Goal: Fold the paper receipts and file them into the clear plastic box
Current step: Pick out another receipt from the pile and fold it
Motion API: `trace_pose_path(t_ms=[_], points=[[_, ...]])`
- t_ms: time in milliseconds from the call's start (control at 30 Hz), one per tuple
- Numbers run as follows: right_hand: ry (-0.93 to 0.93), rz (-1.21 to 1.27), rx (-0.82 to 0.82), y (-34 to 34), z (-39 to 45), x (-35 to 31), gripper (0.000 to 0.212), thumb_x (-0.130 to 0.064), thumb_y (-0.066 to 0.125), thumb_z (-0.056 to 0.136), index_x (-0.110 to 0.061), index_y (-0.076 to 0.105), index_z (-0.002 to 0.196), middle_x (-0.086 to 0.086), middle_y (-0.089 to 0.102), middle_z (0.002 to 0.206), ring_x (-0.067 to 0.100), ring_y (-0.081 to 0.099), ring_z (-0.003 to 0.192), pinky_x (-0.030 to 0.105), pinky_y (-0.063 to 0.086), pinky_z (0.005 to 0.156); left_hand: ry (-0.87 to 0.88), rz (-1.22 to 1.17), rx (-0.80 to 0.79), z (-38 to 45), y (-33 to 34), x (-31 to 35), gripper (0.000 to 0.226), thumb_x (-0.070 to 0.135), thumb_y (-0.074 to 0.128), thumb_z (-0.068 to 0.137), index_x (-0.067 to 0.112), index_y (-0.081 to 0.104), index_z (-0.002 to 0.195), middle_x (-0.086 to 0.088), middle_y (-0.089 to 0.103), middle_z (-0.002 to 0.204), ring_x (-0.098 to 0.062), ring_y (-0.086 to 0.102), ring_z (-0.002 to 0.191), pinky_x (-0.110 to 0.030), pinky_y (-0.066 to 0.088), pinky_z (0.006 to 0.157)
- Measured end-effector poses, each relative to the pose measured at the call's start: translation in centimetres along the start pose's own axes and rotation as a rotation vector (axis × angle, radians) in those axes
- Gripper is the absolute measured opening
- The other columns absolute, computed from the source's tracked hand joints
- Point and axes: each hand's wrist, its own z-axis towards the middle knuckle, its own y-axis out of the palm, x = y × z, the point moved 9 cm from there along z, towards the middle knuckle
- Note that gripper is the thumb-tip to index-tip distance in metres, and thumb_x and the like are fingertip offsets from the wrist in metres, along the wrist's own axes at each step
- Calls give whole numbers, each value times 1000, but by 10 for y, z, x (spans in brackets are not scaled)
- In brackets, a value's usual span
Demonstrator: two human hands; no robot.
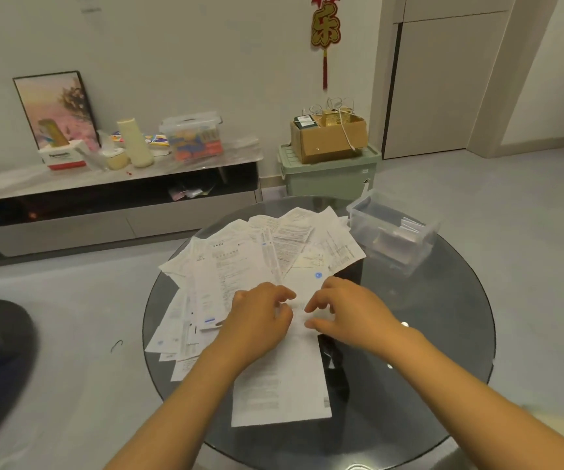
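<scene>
Curled fingers [282, 295] of the left hand [256, 317] and the fingers [316, 305] of the right hand [351, 310] meet over the middle of a long receipt [284, 385], tips down on the paper; whether they pinch it or only press it cannot be told from this head view, though the pose suggests a fold being started or a crease being set. The long receipt lies lengthwise toward the person, its near end flat on the round glass bench [443, 351], apparently pulled clear of the others so it can be worked alone.

Just beyond and to the left of the hands, the remaining receipts [256, 252] are fanned out in an overlapping pile, printed side up, likely spread so that each can be picked off in turn. None of these looks folded yet.

The clear plastic box [392, 232] stands open at the far right of the bench, just beside the fan's right edge and within easy reach of the right hand. A few pale folded slips appear to stand inside it, suggesting filing has begun, with most of the pile yet to go.

Behind the bench, a low TV cabinet [114, 184] carries household clutter, and a cardboard carton [328, 137] sits on a green storage bin [328, 174].
</scene>
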Motion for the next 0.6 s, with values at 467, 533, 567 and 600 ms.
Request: trace_pose_path(t_ms=[467, 533, 567, 600], points=[[-165, 72, -177, 46, -23, -7, 45, -55, 70, 72, -41, 61, 114, -17, 46, 115, 4, 37, 111, 22, 35, 98, 188, 104, -301, -40, 30, -21, 35, 40, 62, 85, 38, 55, 119, 21, 42, 122, 2, 39, 115, -19, 34, 101], [-176, 97, -212, 52, -30, -6, 55, -60, 71, 68, -46, 55, 118, -18, 38, 121, 5, 30, 118, 22, 30, 104, 192, 95, -358, -48, 34, -24, 44, 43, 64, 83, 42, 49, 124, 24, 32, 129, 5, 31, 120, -16, 28, 103], [-181, 98, -236, 56, -34, -5, 60, -62, 71, 66, -49, 51, 120, -17, 34, 127, 5, 24, 123, 24, 26, 107, 195, 89, -373, -51, 35, -25, 47, 44, 65, 82, 44, 47, 125, 26, 28, 132, 6, 28, 123, -15, 26, 103], [-186, 94, -261, 61, -38, -5, 63, -64, 71, 64, -52, 47, 122, -17, 29, 133, 7, 19, 127, 26, 22, 110, 197, 81, -382, -55, 36, -27, 48, 45, 66, 81, 46, 46, 125, 27, 25, 135, 6, 26, 125, -15, 25, 103]])
